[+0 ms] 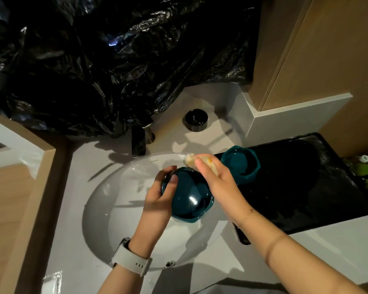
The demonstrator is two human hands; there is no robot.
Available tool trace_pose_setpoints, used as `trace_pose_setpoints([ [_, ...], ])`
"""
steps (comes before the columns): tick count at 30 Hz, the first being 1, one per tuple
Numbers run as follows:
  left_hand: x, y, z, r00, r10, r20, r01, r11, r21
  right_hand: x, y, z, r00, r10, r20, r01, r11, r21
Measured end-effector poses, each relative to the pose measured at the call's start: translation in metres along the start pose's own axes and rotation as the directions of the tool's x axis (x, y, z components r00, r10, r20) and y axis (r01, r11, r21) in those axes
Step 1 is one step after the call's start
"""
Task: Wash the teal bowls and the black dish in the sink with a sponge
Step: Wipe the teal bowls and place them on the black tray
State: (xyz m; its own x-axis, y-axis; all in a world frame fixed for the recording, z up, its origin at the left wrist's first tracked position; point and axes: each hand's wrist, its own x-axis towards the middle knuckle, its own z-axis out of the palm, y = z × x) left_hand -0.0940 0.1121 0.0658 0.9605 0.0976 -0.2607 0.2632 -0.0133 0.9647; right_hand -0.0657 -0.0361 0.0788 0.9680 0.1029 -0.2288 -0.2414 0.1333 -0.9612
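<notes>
A large sheet of crumpled black plastic [106, 60] is draped over the wall behind the basin, and its lower edge hangs down over the base of the dark tap [139, 143]. Wooden cabinet panels [319, 56] are seen at the right, and a wooden ledge [15, 187] at the left. The grey table [217, 107] carries the white oval sink [106, 209]; small writing is printed on the sink's far rim, too small to be read. A black tray [295, 183] lies on the table just right of the sink, and one teal bowl [240, 164] stands upright on its near-left corner. The second teal bowl [189, 198] is held upside down over the sink: the left hand [162, 194] grips its left side, fingers [170, 169] curled over the edge and the thumb pressed on the outside. The right hand [219, 177] is closed around a pale yellow sponge [200, 161], held against the bowl's far edge. A black dish [196, 119] with notched rim stands on the table behind the sink, right of the tap. A pale watch [132, 259] is worn on the left wrist, a thin bracelet [248, 215] on the right.
</notes>
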Motion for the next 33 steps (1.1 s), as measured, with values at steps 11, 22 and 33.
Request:
trace_pose_setpoints([
  [11,-0.017,-0.010,-0.006,0.997,-0.083,0.005,0.083,0.997,-0.002,-0.013,0.021,-0.001,0.997,0.073,-0.003,-0.073,0.993,0.090],
  [22,-0.021,-0.024,0.003,0.979,-0.148,-0.139,0.158,0.986,0.060,-0.040,0.038,-0.010,0.991,-0.009,-0.135,0.008,1.000,-0.011],
  [33,-0.023,-0.024,-0.004,0.973,-0.080,-0.218,0.119,0.978,0.174,-0.028,0.046,-0.009,0.964,-0.266,0.012,0.244,0.864,-0.439],
])
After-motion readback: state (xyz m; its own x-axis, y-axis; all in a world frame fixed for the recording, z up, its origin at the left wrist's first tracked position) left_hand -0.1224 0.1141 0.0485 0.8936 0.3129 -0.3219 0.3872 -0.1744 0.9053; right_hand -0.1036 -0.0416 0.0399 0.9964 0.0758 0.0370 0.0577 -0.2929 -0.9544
